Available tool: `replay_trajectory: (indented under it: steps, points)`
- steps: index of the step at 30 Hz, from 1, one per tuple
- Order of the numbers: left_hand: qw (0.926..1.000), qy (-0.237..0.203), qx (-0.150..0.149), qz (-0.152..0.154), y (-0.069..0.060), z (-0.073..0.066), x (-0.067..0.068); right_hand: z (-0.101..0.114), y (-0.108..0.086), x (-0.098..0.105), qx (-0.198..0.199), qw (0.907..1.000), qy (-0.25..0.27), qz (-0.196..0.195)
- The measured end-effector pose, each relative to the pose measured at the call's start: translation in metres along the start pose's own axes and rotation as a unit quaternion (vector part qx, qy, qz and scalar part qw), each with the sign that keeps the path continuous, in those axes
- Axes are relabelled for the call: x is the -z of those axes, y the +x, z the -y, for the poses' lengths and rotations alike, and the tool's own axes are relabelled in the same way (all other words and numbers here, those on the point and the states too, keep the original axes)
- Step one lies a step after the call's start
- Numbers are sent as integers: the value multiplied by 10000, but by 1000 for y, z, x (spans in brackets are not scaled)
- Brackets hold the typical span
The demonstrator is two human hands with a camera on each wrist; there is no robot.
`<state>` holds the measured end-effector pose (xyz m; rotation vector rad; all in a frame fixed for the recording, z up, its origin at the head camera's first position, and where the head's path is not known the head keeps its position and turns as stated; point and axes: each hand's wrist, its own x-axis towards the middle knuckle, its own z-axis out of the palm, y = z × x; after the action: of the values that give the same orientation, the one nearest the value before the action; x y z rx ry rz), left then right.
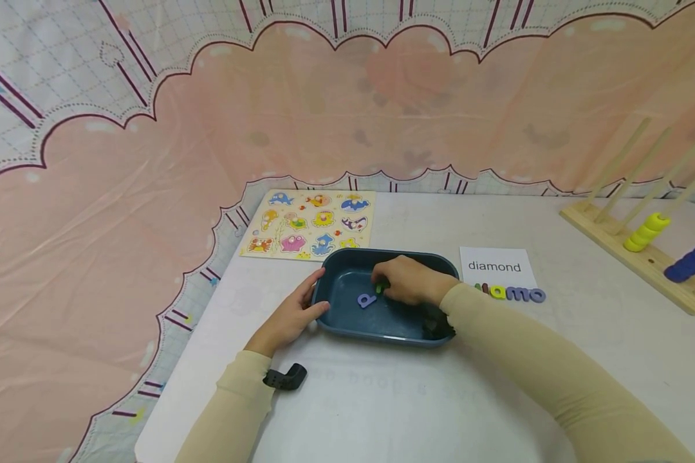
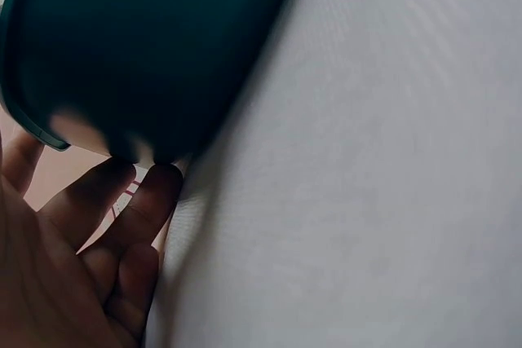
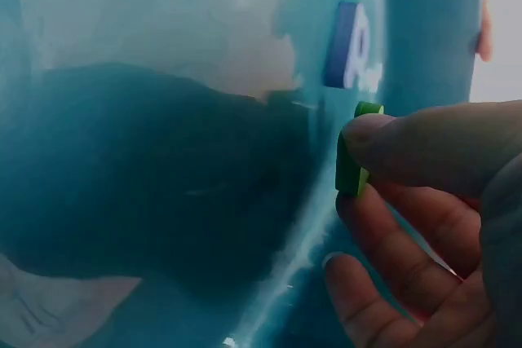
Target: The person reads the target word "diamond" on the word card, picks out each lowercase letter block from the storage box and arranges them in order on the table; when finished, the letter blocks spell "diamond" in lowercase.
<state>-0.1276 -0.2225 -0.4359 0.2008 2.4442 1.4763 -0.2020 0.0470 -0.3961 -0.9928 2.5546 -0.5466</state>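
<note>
A dark blue plastic tray (image 1: 376,337) stands on the white table. My left hand (image 1: 286,321) holds its left end, thumb at the rim; in the left wrist view, fingertips (image 2: 159,181) touch the outer wall. Inside the tray, my right hand (image 1: 411,281) pinches a small green letter (image 3: 352,160) between thumb and fingers. Which letter it is cannot be told. A purple letter (image 1: 366,300) lies on the tray floor just left of that hand. To the tray's right, a white card (image 1: 495,263) reads "diamond", with colored letters (image 1: 517,294) lined up along its lower edge, partly hidden by my right sleeve.
Behind the tray at left lies a sea-animal puzzle board (image 1: 309,222). A wooden peg rack (image 1: 648,257) with yellow and blue beads stands at the right. Patterned cloth (image 1: 411,116) hangs behind the table. Black wrist straps (image 1: 286,377) are on my arms.
</note>
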Motion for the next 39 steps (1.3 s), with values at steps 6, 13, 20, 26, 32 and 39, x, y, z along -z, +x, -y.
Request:
replay_trajectory:
  steps: [6, 13, 20, 26, 32, 39]
  points:
    - [10000, 60, -28, 19, 1, -1, 0, 6, -8, 13, 71, 9997, -16, -228]
    - [10000, 42, -70, 8, 2, -3, 1, 11, -21, 25, -34, 9993, 121, -357]
    - [9999, 71, -83, -4, 2, -5, 1, 13, -34, 35, 141, 9983, 116, -561]
    - [9999, 103, -27, -21, 2, -3, -1, 12, -46, 39, 277, 9958, -32, -869]
    - [9998, 166, -35, -78, 3, 1, -1, 7, -61, 45, 305, 9940, -154, -1042]
    - [9996, 244, 29, -156, 2, 1, -1, -6, -83, 51, 372, 9899, -196, -1353]
